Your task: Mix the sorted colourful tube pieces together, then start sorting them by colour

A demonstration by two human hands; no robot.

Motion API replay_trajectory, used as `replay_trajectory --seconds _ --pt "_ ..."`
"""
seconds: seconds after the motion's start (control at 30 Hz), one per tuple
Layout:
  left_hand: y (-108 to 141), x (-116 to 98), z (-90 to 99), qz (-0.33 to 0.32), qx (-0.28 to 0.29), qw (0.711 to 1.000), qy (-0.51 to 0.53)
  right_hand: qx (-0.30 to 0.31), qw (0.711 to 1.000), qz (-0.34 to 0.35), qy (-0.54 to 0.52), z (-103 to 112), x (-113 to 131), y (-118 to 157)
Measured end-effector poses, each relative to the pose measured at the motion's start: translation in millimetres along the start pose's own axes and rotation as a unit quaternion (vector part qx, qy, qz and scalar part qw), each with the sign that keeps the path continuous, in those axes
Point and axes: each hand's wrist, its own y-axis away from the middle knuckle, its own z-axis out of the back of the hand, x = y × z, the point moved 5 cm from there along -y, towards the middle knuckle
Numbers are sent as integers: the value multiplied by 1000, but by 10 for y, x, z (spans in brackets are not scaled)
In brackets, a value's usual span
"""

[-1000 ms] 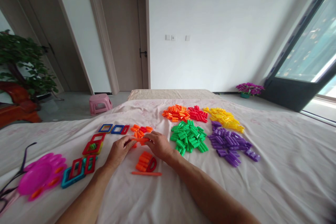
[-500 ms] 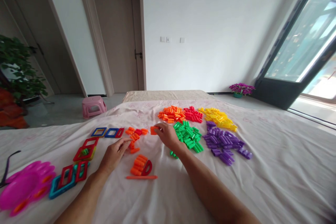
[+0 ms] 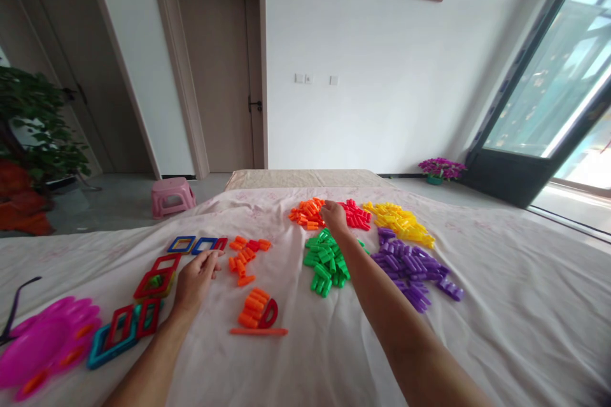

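Observation:
My right hand (image 3: 333, 215) is at the line between the pile of orange building blocks (image 3: 306, 213) and the pile of red blocks (image 3: 356, 213). Its fingers are pinched together at the edge of the orange pile, and what they hold, if anything, is hidden. My left hand (image 3: 196, 280) hovers low over the cloth with fingers curled together and nothing visible in them. Just right of it lies a loose group of orange blocks (image 3: 242, 259) with one red block (image 3: 253, 245). Closer to me sit joined orange blocks (image 3: 254, 307), a red half-ring piece (image 3: 270, 313) and an orange stick (image 3: 259, 332).
Green blocks (image 3: 328, 261), purple blocks (image 3: 411, 267) and yellow blocks (image 3: 400, 221) are heaped around my right forearm. At left lie magnetic frame tiles (image 3: 114, 346), a pink plastic tray (image 3: 38, 346) and a dark glasses temple (image 3: 20, 305). A pink stool (image 3: 172, 197) stands beyond the cloth.
My right hand has moved away and to the right, from beside the loose orange group to the orange pile. My left hand has drawn left, off the orange blocks. The camera has tilted slightly up.

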Motion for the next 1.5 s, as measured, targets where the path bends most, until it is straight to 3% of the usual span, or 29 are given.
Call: replay_trajectory --seconds 0.17,0.4,0.63,0.8,1.13,1.4,1.5 --pt "14 -28 -14 -3 5 1000 -5 11 1000 12 -8 -59 18 221" --pt "38 -77 -11 3 6 1000 -8 239 961 122 -70 -513 479 886" --pt "41 -45 -18 0 14 1000 -12 415 881 226 25 -746 859 1457" --pt "35 -23 -27 2 19 1000 -9 394 861 295 129 -755 1021 1637" --pt "49 -52 -23 1 26 1000 -12 368 912 178 30 -757 846 1536" --pt "32 -7 -42 12 37 999 -16 220 969 113 -23 -541 558 1041" --pt "34 -10 -40 9 30 999 -14 127 980 34 -147 -458 363 840"
